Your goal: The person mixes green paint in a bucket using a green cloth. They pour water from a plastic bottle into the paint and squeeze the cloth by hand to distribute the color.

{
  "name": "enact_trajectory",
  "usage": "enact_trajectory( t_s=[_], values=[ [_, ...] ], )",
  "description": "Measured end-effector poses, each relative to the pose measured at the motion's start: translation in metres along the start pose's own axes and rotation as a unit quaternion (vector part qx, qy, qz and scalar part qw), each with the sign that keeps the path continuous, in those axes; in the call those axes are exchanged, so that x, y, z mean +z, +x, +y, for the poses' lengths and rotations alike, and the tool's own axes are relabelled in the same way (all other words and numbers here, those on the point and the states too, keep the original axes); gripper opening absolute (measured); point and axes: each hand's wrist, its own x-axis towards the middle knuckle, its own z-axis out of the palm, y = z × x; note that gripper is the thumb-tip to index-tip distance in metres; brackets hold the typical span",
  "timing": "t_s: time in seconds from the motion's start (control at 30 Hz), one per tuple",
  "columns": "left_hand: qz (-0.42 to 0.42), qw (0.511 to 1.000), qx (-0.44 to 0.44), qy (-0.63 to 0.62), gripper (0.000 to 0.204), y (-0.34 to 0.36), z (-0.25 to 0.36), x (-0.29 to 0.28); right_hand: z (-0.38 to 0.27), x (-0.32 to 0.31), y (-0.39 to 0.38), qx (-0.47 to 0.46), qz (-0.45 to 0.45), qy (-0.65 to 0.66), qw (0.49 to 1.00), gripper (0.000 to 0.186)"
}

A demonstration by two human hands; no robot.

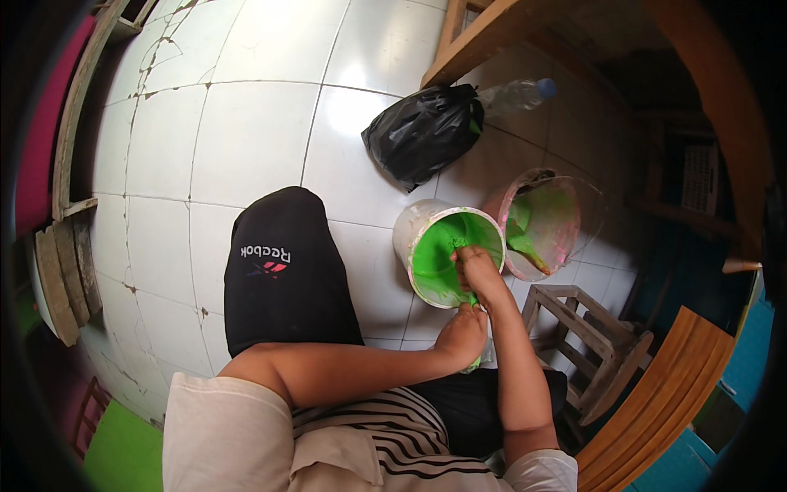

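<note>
A white bucket (402, 234) stands on the floor ahead of me, its inside coated in bright green, thick-looking stuff (434, 254). My right hand (477, 272) reaches over the rim into it, fingers curled down at a green clump; what they hold, if anything, is hidden. Right at the bucket's near rim, my left hand (461, 334) is closed on a clear plastic bag (487, 354) smeared with green. Most of that bag is hidden under the hand. The two hands nearly touch.
A second bucket (566, 238), pinkish and green-streaked inside, stands to the right. Beyond are a black plastic bag (426, 135) and a clear bottle (516, 97) with a blue cap. A wooden stool (586, 336) sits near my right arm; wooden furniture (484, 37) stands at the back.
</note>
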Motion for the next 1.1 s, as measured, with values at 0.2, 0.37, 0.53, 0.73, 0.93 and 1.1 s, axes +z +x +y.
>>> enact_trajectory(
  t_s=[0.2, 0.37, 0.53, 0.73, 0.93, 1.1],
  values=[
    [-0.006, 1.0, -0.006, -0.015, 0.047, -0.001, -0.001, -0.001, -0.008, -0.003, -0.007, 0.082, -0.05, 0.089, 0.991, 0.035],
    [-0.013, 1.0, -0.02, -0.008, 0.047, -0.001, -0.001, -0.002, -0.004, 0.0, -0.005, 0.056, -0.016, 0.076, 0.995, 0.036],
    [0.002, 1.0, -0.002, -0.01, 0.046, -0.001, -0.003, -0.001, -0.002, 0.003, -0.004, 0.033, 0.013, 0.072, 0.997, 0.029],
    [0.011, 1.0, 0.002, -0.016, 0.044, -0.004, 0.005, -0.007, -0.003, -0.003, -0.004, -0.005, 0.041, -0.003, 0.999, 0.027],
    [0.059, 0.994, 0.043, -0.078, 0.042, 0.008, -0.008, -0.005, -0.021, -0.011, -0.022, 0.063, -0.091, 0.103, 0.989, 0.035],
    [0.05, 0.971, -0.006, -0.235, 0.044, 0.019, -0.005, -0.012, -0.01, -0.035, -0.043, -0.015, -0.106, -0.029, 0.994, 0.034]
  ],
)
